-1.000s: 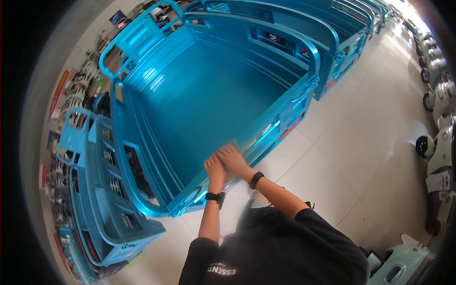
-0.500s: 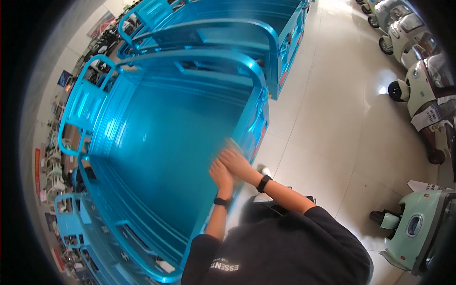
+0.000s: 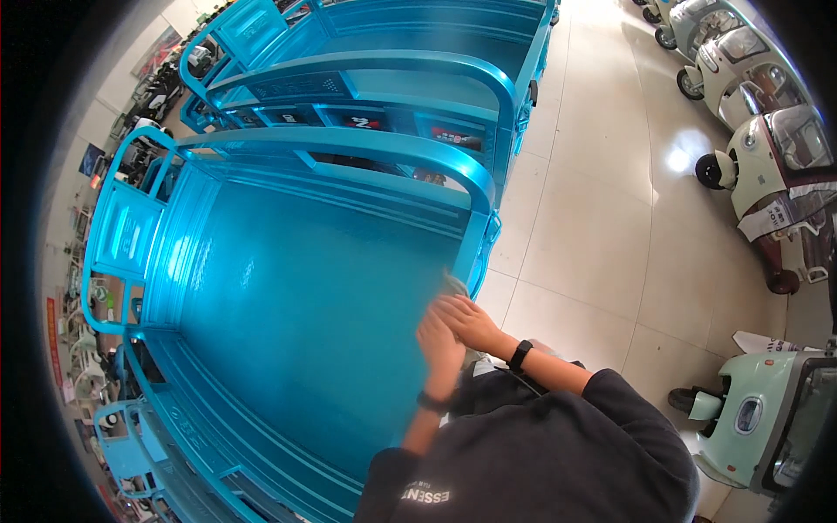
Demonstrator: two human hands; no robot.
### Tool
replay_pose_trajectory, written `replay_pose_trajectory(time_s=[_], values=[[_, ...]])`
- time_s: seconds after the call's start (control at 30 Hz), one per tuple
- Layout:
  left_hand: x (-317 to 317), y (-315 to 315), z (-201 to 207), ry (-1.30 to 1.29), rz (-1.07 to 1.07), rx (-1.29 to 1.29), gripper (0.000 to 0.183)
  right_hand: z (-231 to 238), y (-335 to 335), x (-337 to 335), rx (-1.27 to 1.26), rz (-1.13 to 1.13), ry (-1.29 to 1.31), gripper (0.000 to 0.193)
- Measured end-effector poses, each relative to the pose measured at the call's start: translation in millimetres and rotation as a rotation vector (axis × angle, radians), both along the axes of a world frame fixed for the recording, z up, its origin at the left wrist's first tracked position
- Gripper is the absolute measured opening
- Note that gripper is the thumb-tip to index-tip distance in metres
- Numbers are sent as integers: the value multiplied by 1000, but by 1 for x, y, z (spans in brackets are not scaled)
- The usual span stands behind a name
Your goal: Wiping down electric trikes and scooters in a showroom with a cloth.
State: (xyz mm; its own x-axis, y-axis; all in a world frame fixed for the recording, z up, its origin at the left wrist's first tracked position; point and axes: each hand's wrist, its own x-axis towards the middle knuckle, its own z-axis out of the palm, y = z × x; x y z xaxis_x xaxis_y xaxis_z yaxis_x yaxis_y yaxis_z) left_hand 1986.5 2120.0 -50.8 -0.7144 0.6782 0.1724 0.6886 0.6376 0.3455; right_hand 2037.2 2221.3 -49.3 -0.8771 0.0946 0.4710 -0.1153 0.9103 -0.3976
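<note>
Left hand (image 3: 441, 347): blurred, touching and overlapping the right hand (image 3: 468, 323); cannot tell whether fingers spread or pinching.
Right hand: with fingers pressed together; cannot tell whether pinching the cloth (image 3: 454, 283).
Cloth: greyish, partly hidden, poking out just beyond the right hand, by the near edge of the bed (image 3: 305, 305).
Bed: blue, open-topped, beside a second bed (image 3: 436, 45).
Floor (image 3: 602, 192): pale, tiled, with a green scooter (image 3: 758, 414) to the right.

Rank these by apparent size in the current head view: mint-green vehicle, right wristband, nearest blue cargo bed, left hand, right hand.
1. Nearest blue cargo bed
2. Mint-green vehicle
3. Right hand, left hand: too alike to rank
4. Right wristband
</note>
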Motion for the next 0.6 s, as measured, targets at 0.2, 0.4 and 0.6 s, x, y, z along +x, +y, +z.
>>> replay_pose_trajectory(time_s=[0.2, 0.4, 0.6], values=[[-10, 20, 7, -278, -15, 64, 67, -7, 26, -4, -90, 90, -6, 52], [4, 64, 10, -166, 73, 212, 59, 3, 78, -11, -298, 164, -21, 48], [8, 156, 14, -58, -13, 367, 53, 13, 168, -8, -346, 112, 66, 43]])
